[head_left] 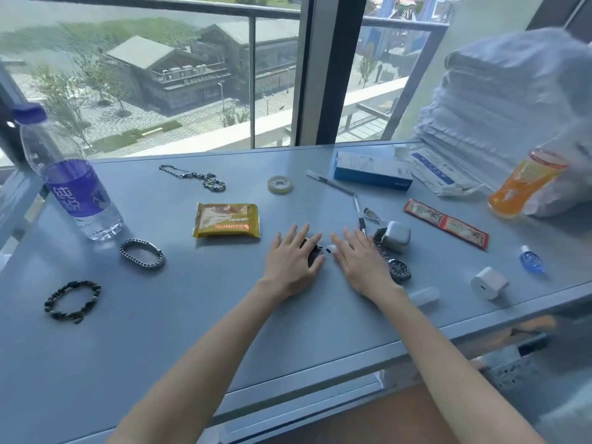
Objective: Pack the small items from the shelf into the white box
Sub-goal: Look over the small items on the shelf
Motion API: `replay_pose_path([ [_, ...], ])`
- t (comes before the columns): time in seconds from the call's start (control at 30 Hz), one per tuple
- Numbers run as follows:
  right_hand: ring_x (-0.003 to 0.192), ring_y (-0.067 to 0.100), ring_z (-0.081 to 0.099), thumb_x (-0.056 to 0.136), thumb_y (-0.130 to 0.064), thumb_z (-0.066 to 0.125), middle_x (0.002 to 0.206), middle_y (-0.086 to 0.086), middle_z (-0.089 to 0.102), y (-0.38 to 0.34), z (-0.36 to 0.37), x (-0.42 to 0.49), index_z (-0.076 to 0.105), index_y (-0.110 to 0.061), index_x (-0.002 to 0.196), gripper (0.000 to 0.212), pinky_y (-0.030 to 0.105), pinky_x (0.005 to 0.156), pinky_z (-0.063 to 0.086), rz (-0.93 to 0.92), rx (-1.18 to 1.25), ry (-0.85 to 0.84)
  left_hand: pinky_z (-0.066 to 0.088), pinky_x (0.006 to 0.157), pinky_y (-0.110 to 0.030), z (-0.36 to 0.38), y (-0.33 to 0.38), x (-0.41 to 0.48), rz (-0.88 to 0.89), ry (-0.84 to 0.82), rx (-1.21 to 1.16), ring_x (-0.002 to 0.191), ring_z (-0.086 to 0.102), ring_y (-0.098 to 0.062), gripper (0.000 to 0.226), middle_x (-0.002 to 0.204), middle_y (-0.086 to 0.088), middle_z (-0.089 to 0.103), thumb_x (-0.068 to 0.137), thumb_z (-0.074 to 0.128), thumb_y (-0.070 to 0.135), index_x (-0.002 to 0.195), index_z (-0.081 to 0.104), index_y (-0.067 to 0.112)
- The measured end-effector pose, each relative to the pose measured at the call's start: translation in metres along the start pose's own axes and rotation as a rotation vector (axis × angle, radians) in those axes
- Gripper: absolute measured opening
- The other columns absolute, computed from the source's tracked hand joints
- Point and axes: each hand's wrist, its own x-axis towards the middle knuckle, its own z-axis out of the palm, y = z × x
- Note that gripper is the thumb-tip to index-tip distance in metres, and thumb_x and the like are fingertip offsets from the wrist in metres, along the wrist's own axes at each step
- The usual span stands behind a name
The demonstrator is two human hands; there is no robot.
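Pick-up stage. My left hand (293, 256), flat, covers a dark item (313, 251) right of the yellow packet (227, 220); my right hand (355, 259), flat, holds nothing. Next, I judge: pinch it; white box unseen.

1. Shelf top (160, 315): smooth, with a soft sheen.
2. Water bottle (69, 181): clear plastic, and the purple label is pretty glossy.
3. Chain bracelet (142, 254) and wristwatch (398, 269): shiny metal.
4. Yellow snack packet (227, 220): crinkly, glossy foil.
5. Tape roll (280, 184): see-through and glossy.
6. White charger cube (488, 282): matt plastic.
7. Blue-and-white box (371, 170): smooth cardboard.
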Motion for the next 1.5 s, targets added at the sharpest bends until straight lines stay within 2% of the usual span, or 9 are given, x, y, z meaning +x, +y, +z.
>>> replay_pose_path([
  [0.17, 0.145, 0.024, 0.005, 0.101, -0.039, 0.023, 0.157, 0.007, 0.013, 0.008, -0.002, 0.003, 0.013, -0.023, 0.149, 0.052, 0.046, 0.115, 0.005, -0.022, -0.014, 0.012, -0.003, 0.117, -0.043, -0.006, 0.007, 0.007, 0.02, 0.007, -0.024, 0.145, -0.001, -0.013, 0.054, 0.158, 0.006, 0.009, 0.096, 0.023, 0.052, 0.147, 0.018, 0.033],
  [0.3, 0.145, 0.021, 0.003, 0.1, -0.037, 0.027, 0.157, 0.005, 0.012, -0.025, -0.009, 0.011, 0.015, -0.021, 0.148, 0.052, 0.048, 0.115, -0.001, -0.124, 0.014, 0.096, -0.006, 0.117, -0.042, -0.031, -0.03, -0.024, -0.055, 0.175, 0.025, 0.144, -0.004, -0.01, 0.055, 0.157, 0.008, 0.009, 0.097, 0.018, 0.052, 0.148, 0.015, 0.031],
  [0.53, 0.145, 0.023, 0.002, 0.099, -0.037, 0.032, 0.158, 0.005, 0.011, -0.155, -0.018, 0.036, 0.018, -0.017, 0.148, 0.054, 0.048, 0.115, -0.001, -0.502, 0.069, 0.124, 0.004, 0.115, -0.047, -0.081, -0.137, -0.139, -0.407, 0.286, 0.265, 0.145, 0.008, -0.019, 0.059, 0.156, 0.002, 0.017, 0.094, 0.027, 0.054, 0.147, 0.021, 0.029],
  [0.6, 0.145, 0.024, 0.003, 0.098, -0.041, 0.032, 0.157, 0.003, 0.012, -0.19, -0.014, 0.047, 0.019, -0.021, 0.148, 0.054, 0.051, 0.114, -0.001, -0.543, 0.035, 0.117, 0.003, 0.114, -0.049, -0.089, -0.164, -0.17, -0.527, 0.283, 0.276, 0.145, 0.009, -0.023, 0.061, 0.156, 0.001, 0.017, 0.091, 0.025, 0.056, 0.146, 0.023, 0.031],
  [0.73, 0.145, 0.026, 0.001, 0.097, -0.05, 0.028, 0.158, 0.001, 0.01, -0.238, -0.001, 0.074, 0.02, -0.033, 0.146, 0.053, 0.059, 0.112, 0.004, -0.529, -0.047, 0.048, 0.001, 0.115, -0.049, -0.09, -0.204, -0.198, -0.707, 0.182, 0.179, 0.145, -0.002, -0.023, 0.06, 0.158, 0.005, 0.004, 0.092, 0.03, 0.056, 0.146, 0.009, 0.04],
  [0.83, 0.145, 0.028, -0.001, 0.095, -0.053, 0.025, 0.157, 0.001, 0.011, -0.246, 0.009, 0.089, 0.021, -0.035, 0.144, 0.052, 0.065, 0.11, 0.0, -0.44, -0.083, -0.024, 0.004, 0.116, -0.047, -0.086, -0.215, -0.186, -0.661, 0.106, 0.153, 0.145, -0.001, -0.022, 0.063, 0.158, 0.004, -0.002, 0.092, 0.032, 0.055, 0.147, 0.003, 0.039],
  [1.03, 0.144, 0.028, 0.0, 0.094, -0.054, 0.028, 0.157, 0.0, 0.013, -0.224, 0.014, 0.087, 0.028, -0.036, 0.141, 0.05, 0.065, 0.108, -0.002, -0.404, -0.057, 0.003, 0.006, 0.115, -0.045, -0.073, -0.205, -0.135, -0.454, 0.095, 0.129, 0.145, 0.001, -0.018, 0.061, 0.158, 0.006, 0.002, 0.092, 0.03, 0.056, 0.146, 0.005, 0.043],
  [1.17, 0.145, 0.027, -0.001, 0.094, -0.054, 0.028, 0.157, -0.001, 0.014, -0.192, 0.013, 0.085, 0.03, -0.038, 0.14, 0.048, 0.064, 0.109, -0.003, -0.333, -0.041, 0.017, 0.003, 0.115, -0.041, -0.061, -0.189, -0.103, -0.35, 0.09, 0.117, 0.145, -0.002, -0.017, 0.059, 0.158, 0.007, 0.003, 0.092, 0.03, 0.056, 0.146, 0.009, 0.043],
  [1.5, 0.145, 0.023, -0.003, 0.096, -0.051, 0.024, 0.157, -0.004, 0.014, -0.094, 0.007, 0.064, 0.027, -0.043, 0.141, 0.045, 0.061, 0.112, -0.004, -0.115, -0.049, 0.021, -0.003, 0.116, -0.043, -0.037, -0.126, -0.025, -0.127, -0.005, 0.087, 0.145, -0.007, -0.018, 0.059, 0.158, 0.009, -0.001, 0.093, 0.025, 0.057, 0.146, 0.005, 0.043],
])
